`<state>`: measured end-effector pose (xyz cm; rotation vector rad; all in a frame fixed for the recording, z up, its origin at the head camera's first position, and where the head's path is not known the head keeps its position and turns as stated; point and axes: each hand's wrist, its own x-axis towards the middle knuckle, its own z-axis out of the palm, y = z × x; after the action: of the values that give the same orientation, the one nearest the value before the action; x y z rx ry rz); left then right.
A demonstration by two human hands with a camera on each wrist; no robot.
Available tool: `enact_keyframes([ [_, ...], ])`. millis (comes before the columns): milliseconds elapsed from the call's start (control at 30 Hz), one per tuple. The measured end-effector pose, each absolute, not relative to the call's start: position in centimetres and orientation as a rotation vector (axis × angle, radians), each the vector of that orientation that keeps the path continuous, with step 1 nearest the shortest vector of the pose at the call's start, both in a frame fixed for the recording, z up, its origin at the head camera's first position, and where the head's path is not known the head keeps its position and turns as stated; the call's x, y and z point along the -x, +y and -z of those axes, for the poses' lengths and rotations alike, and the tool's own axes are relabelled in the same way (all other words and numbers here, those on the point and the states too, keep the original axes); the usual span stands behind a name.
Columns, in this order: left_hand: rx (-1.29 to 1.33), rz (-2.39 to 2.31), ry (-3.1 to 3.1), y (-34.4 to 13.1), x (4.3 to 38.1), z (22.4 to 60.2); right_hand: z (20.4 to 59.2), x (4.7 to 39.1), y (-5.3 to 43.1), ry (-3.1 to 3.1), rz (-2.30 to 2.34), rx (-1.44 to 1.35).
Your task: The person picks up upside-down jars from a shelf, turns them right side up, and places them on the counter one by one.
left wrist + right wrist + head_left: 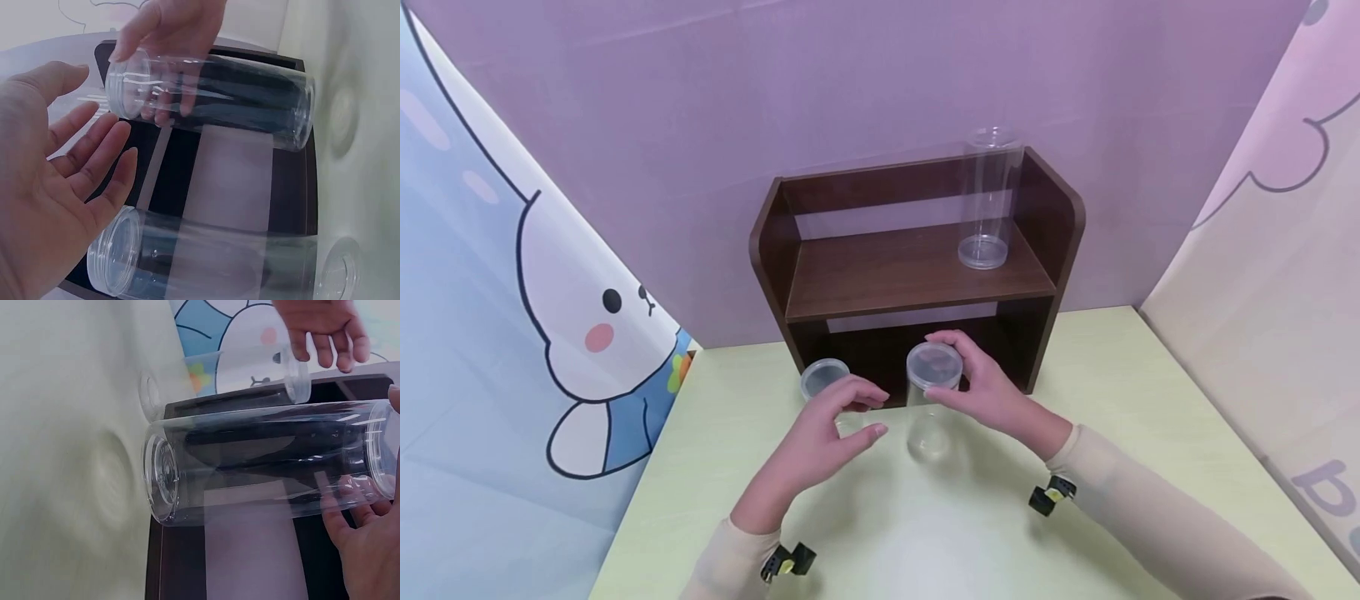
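Note:
My right hand (985, 385) grips a clear plastic jar (262, 465) near its lid, thumb and fingers on opposite sides. The jar is upright, and its base looks slightly raised off the table in the right wrist view. A second clear jar (206, 262) with a lid stands on the table to the left. My left hand (820, 433) is beside it, fingers loosely bent and apart, holding nothing; in the head view it covers part of that jar. Both jars look empty.
A dark brown two-tier shelf (917, 258) stands behind the hands against a purple backdrop (700, 125). On the right of its upper tier is a third tall clear jar (988, 204). The pale table (1150, 400) extends to printed cloth walls on both sides.

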<state>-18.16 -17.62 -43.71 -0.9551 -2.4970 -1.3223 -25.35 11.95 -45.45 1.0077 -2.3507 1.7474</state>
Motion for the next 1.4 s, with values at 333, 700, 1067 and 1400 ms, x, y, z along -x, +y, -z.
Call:
enact_keyframes([
  [333,0.943,1.334,-2.486,-18.1,17.8,43.2,45.5,27.1,10.3,-2.406,-1.732,-0.957],
  [700,0.956,1.354,-2.478,-18.2,17.7,43.0,45.7,27.7,9.7,-2.395,-1.726,-0.959],
  [1067,0.973,1.365,-2.450,-18.2,17.7,43.5,47.7,27.8,9.3,-2.363,-1.725,-0.958],
  [1400,0.968,1.375,-2.455,-18.2,17.7,43.5,48.6,27.3,9.2,-2.379,-1.674,-0.986],
])
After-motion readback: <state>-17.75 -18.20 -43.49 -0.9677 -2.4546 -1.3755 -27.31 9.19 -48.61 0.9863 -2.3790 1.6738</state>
